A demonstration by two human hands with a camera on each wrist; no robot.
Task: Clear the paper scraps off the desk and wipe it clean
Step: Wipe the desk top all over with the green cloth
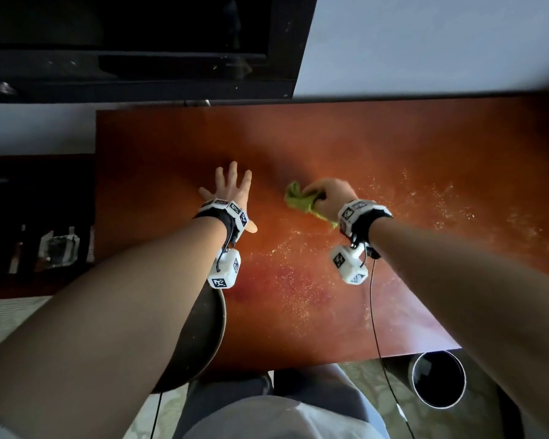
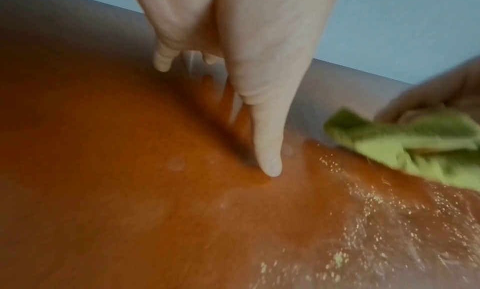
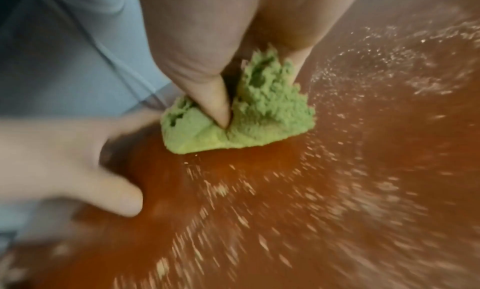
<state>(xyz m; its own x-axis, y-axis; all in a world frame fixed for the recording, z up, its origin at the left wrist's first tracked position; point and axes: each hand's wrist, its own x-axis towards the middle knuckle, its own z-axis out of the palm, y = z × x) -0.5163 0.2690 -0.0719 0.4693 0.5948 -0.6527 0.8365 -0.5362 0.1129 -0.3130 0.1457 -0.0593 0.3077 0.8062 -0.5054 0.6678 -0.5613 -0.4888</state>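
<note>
Wiping looks to be the step in hand, and the broad reddish-brown desk (image 1: 346, 147) shows how much of it remains. No sizeable paper scraps lie on the wood in any view, so I judge the clearing part largely done. What is left is a wide scatter of pale crumbs (image 1: 298, 280) across the middle and right of the top, reaching toward the near edge, while the left and far parts look fairly clean.

Below the near right corner stands a round dark bin (image 1: 438, 379) on the floor; its inside is black, so whether scraps are in it cannot be told. A dark rounded thing, perhaps a chair back (image 1: 203, 337), sits under the left forearm, mostly covered by it.

The left hand (image 1: 229, 188) rests flat on the desk with fingers spread wide and straight, holding nothing; from the left wrist view one fingertip (image 2: 271, 168) presses the wood, and the others are foreshortened and partly hidden. The right hand (image 1: 330, 198) lies just beside it, fingers curled round a bunched green cloth (image 1: 298, 198) that it presses on the desk at the left edge of the crumb field.

From the right wrist view the thumb (image 3: 221, 112) digs into the folds of the cloth, and the other fingers are covered by it. Both wrist views are smeared by blur, so the crumbs show as streaks and their material cannot be made out.
</note>
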